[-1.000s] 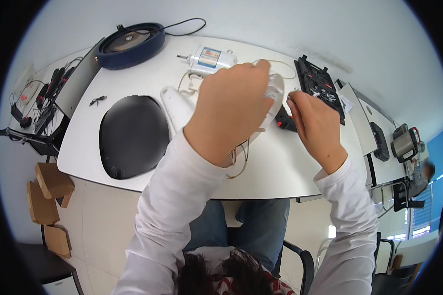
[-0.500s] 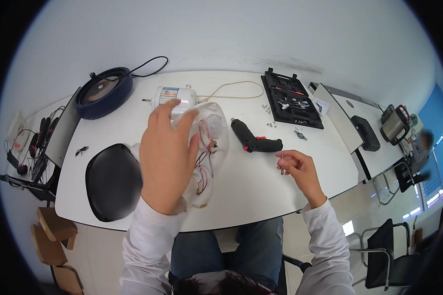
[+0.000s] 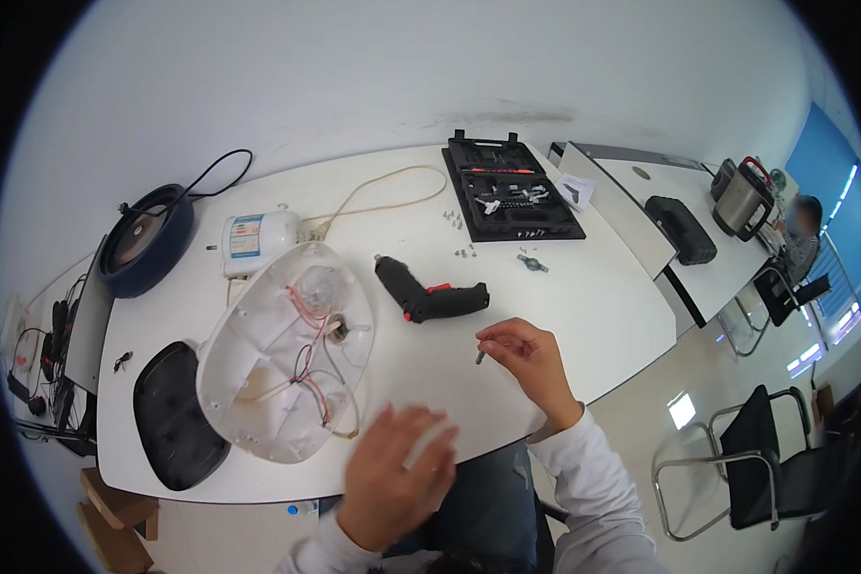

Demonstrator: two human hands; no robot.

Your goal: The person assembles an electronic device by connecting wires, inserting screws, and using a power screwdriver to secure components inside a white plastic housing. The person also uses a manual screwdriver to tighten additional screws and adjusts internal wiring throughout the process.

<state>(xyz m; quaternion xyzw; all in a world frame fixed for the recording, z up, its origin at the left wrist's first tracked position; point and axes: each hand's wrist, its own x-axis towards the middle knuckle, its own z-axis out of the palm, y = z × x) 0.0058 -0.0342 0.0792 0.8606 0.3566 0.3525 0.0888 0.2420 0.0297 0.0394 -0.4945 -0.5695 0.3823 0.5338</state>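
Observation:
My right hand [image 3: 526,362], over the right front of the table, pinches a small metal driver bit [image 3: 479,357] between thumb and fingers. My left hand [image 3: 399,474] is at the table's front edge, smeared by motion; whether its fingers hold anything does not show. Left of it lies a white plastic housing [image 3: 244,373], hollow side up, with red, black and grey wires inside. Beyond my hands lies a black cordless screwdriver [image 3: 430,298] with red buttons, bent at its middle, touched by neither hand.
Behind the housing is a white motor-like cylinder [image 3: 275,236] with a cream cable. A black oval cover [image 3: 167,416] lies left, a blue round part [image 3: 177,239] far left. Small screws [image 3: 454,219] lie beside an open black tool case [image 3: 512,196]. A person [image 3: 802,239] sits far right.
My left hand has left the white housing and come down toward the table's front edge. My right hand still holds the driver bit. The whole view has shifted.

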